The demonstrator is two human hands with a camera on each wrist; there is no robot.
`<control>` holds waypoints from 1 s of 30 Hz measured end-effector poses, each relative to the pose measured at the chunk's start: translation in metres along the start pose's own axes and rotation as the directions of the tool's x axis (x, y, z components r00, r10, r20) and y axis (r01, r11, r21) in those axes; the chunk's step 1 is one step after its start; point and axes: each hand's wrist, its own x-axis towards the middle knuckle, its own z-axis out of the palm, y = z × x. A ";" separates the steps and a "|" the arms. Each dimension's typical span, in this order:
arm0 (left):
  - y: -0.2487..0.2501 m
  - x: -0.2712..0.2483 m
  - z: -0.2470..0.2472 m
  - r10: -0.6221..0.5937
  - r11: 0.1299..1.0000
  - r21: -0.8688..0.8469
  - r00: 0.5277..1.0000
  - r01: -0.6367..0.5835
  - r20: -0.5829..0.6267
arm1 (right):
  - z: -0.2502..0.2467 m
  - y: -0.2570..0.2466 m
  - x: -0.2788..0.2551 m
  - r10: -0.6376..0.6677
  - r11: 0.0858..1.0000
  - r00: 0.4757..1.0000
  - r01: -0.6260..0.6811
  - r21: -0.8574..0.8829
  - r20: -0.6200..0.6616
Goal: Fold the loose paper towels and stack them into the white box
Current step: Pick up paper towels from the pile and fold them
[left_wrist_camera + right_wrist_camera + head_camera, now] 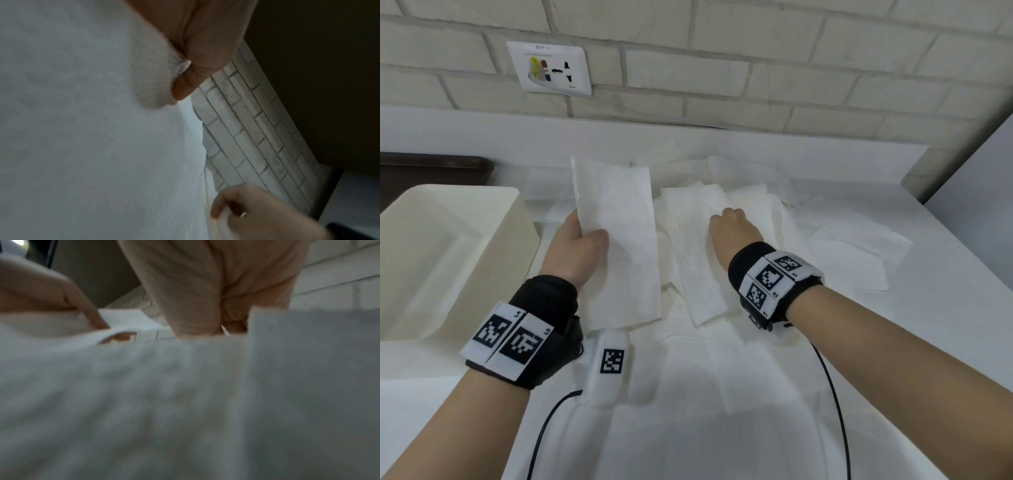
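My left hand (pixel 582 236) pinches a folded white paper towel (pixel 616 240) by its left edge and holds it up above the counter. In the left wrist view the thumb (pixel 205 53) presses on that towel (pixel 82 129). My right hand (pixel 732 229) reaches down into the pile of loose towels (pixel 774 219), fingers curled around the edge of another folded towel (pixel 691 246). In the right wrist view its fingers (pixel 185 288) go behind a towel edge (pixel 308 353). The white box (pixel 448 246) stands at the left, open.
Loose white towels cover most of the white counter (pixel 945 308). A brick wall (pixel 722 68) with a socket plate (pixel 549 66) runs behind. A dark tray (pixel 431 168) sits behind the box. Black cables (pixel 832 394) trail from both wristbands.
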 end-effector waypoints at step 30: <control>0.013 -0.017 0.014 -0.174 0.866 -0.440 0.969 0.236 0.178 | -0.014 -0.016 -0.034 -0.150 0.311 0.973 0.217 0.925 -0.178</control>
